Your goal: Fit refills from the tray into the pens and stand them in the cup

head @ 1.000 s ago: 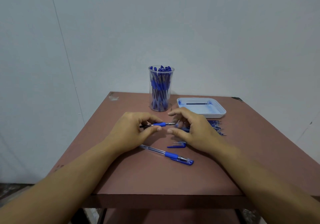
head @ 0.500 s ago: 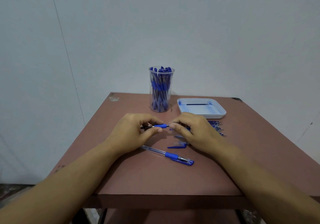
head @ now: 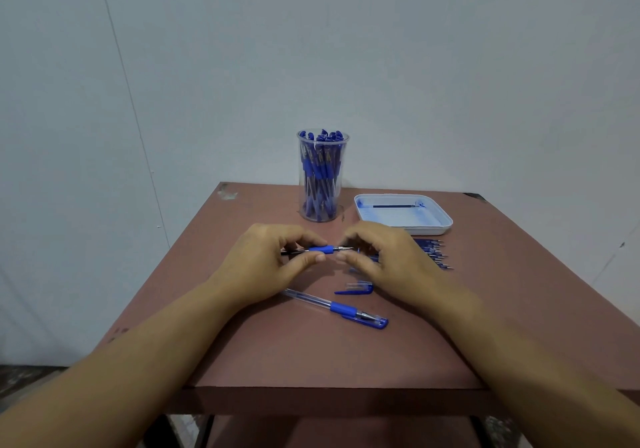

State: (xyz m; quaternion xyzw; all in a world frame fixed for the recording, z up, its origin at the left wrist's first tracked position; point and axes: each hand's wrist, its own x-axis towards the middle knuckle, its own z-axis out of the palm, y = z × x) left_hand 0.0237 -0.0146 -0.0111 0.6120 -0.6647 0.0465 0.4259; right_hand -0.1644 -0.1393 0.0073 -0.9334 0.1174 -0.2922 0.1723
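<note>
The clear plastic cup point(head: 322, 177) stood nearly full and one thin refill point(head: 394, 206) remained in the pale square tray point(head: 408, 231), while the left hand point(head: 263, 264) gripped a blue-grip pen point(head: 322, 249), the right hand point(head: 388, 257) pinching its tip.

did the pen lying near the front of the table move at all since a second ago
No. The lying pen keeps the same spot and angle against the loose cap and the table edge.

Open room lies along the left side of the table point(head: 207, 274) and its front edge. A capped pen point(head: 334, 307) and a loose cap point(head: 356, 290) lie mid-table; the cup point(head: 323, 188) and tray point(head: 429, 230) stand behind.
</note>
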